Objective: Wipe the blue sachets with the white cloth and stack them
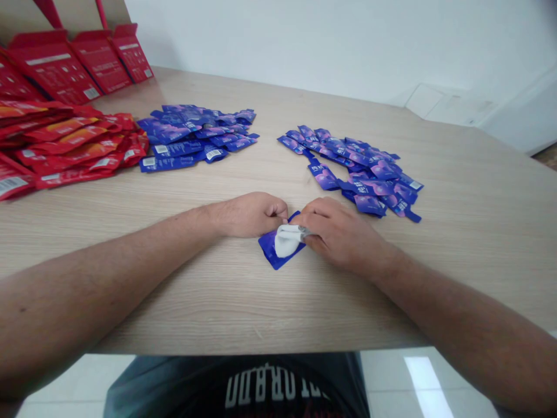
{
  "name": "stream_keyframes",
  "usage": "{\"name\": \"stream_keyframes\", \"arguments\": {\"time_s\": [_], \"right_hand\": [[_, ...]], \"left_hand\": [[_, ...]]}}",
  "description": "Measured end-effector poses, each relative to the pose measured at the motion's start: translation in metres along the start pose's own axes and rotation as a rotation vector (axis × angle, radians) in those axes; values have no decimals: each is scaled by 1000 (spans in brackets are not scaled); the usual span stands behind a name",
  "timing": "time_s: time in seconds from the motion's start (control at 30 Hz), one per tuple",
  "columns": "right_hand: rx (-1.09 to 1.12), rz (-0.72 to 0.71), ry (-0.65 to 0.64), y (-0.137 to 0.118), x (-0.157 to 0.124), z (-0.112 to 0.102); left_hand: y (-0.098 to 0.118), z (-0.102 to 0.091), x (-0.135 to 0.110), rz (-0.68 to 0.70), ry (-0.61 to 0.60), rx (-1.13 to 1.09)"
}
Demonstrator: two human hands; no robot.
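The left hand [248, 215] is held closed, with its fingers curled toward the upper end of a blue sachet [270, 251]. That end appears to be pinched, although the fingertips are partly hidden by the knuckles, so the grip cannot be told for certain. The right hand [342, 235] is also closed, its fingers bent over a folded white sheet [287, 241], possibly a wet wipe, which is gripped at its right end and lies across the face of the sachet.

The sachet is laid flat on the bench [435, 261] between the two hands, and both hands are in contact with it or with the sheet. Its long axis is slanted, with the lower end directed toward the person's left and the near edge of the bench, and the upper end directed toward the far right. The left hand is placed nearer that upper end, while the right hand is nearer the sheet.

Beyond the sachet, to the far right, a loose heap of purple-patterned sachets [369, 174] is spread. To the far left of the sachet, a heap of blue sachets [191, 136] is laid, with red sachets [73, 142] heaped farther left and opened red cartons [54, 67] set farther off in the same direction.
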State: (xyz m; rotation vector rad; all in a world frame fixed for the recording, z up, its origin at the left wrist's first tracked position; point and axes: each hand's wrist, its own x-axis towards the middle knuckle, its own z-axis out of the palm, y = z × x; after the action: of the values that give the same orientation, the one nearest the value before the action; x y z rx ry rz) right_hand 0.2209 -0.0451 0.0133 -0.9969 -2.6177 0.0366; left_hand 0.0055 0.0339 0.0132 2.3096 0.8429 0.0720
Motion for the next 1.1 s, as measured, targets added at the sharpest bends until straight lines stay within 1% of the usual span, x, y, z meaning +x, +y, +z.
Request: {"name": "stream_keyframes", "arguments": {"time_s": [0.03,0.07,0.13,0.2,0.23,0.27,0.33,0.4,0.47,0.53,0.57,0.63,0.73,0.8,0.9,0.93,1.0,1.1], "right_hand": [[8,3,9,0,0,0],[16,-24,-3,-1,0,0],[31,-126,-82,-3,0,-2],[41,-172,-152,1,-1,-4],[45,-153,-164,5,-1,-5],[48,-108,-150,11,-2,-6],[42,-9,-102,21,-2,-7],[52,31,-64,25,-2,-7],[91,-30,-86,23,-2,-6],[123,-110,-151,21,-3,-7],[123,-121,-178,21,-3,-8],[100,-75,-182,26,-4,-10],[62,22,-109,33,-4,-9],[83,12,-88,30,-3,-7],[141,-85,-166,23,-4,-8],[142,-96,-189,23,-4,-9],[109,-54,-191,26,-4,-11],[54,40,-101,30,-3,-10]], "left_hand": [[0,0,0,1,-2,-8],[-1,0,0,7,-2,-13],[-1,1,0,30,-1,-9],[-1,0,-1,44,-1,1],[-1,0,-1,44,-2,3],[-1,0,-1,44,-6,0],[0,0,-1,39,-6,-7],[0,0,-1,31,-5,-5],[0,0,-1,25,-14,5],[1,0,-1,28,-22,4],[1,0,-2,32,-23,-2],[2,0,-2,33,-21,-24],[3,0,-3,28,-21,-45],[3,0,-3,30,-15,-38],[1,0,-2,32,-14,-17],[1,0,-2,33,-16,-13],[0,0,-2,38,-15,-10],[0,0,-2,37,-9,-5]]}}
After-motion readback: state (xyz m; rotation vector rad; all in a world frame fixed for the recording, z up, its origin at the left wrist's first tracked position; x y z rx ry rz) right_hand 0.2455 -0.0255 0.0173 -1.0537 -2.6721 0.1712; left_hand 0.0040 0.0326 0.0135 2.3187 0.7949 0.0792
